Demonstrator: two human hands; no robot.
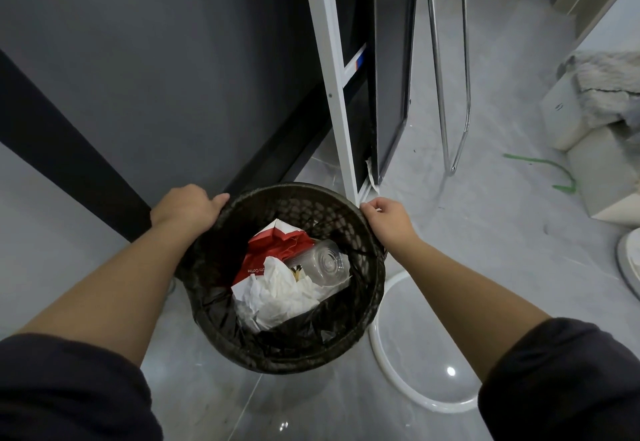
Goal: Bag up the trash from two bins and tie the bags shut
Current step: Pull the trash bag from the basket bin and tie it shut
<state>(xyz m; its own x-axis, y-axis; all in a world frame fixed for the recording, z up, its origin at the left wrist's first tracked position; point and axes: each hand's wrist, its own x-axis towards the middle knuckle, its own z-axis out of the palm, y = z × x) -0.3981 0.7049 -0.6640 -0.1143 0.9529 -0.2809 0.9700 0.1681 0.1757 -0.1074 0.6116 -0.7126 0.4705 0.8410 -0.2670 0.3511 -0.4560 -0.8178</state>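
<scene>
A round black mesh bin stands on the grey floor below me, lined with a black plastic bag. Inside lie a red paper coffee bag, a clear plastic cup and crumpled white paper. My left hand grips the bin's rim on its far left side, fingers curled over the edge. My right hand pinches the rim or the bag's edge on the far right side. Both forearms are bare, with dark sleeves pushed up.
A dark grey wall rises just behind the bin. A white metal frame and a black panel lean behind it. A white round ring lies on the floor to the right. A chrome chair leg and white boxes stand further right.
</scene>
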